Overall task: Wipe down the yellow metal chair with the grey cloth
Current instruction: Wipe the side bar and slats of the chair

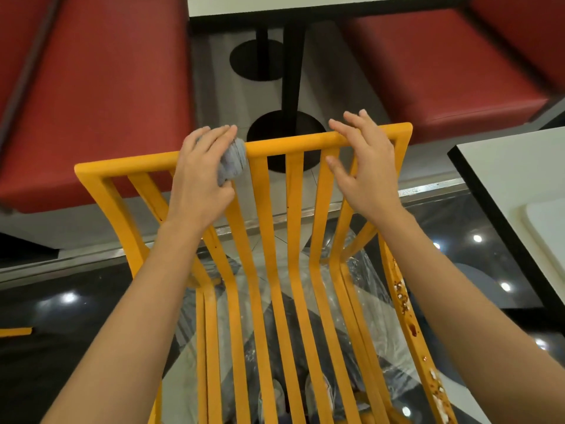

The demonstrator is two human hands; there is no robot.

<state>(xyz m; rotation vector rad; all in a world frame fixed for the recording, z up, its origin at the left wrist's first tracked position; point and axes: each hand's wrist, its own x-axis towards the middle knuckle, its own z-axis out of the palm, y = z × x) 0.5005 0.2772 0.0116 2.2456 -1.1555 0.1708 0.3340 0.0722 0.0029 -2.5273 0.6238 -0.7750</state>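
Observation:
The yellow metal chair (pixel 293 209) fills the middle of the view, its slatted frame running from the top rail down toward me. My left hand (pixel 201 175) presses a bunched grey cloth (pixel 234 162) against the top rail, left of centre. My right hand (pixel 363 160) rests on the same rail near its right corner, fingers spread and holding nothing. The chair's right side bar carries reddish-brown and white crusted spots (pixel 406 304) along its length.
Red padded benches stand at the left (pixel 101 96) and right (pixel 443 68) beyond the chair, with a black table post (pixel 293 62) between them. A white table (pixel 519 179) edges in at the right. Clear plastic sheeting (pixel 370 289) lies on the floor under the chair.

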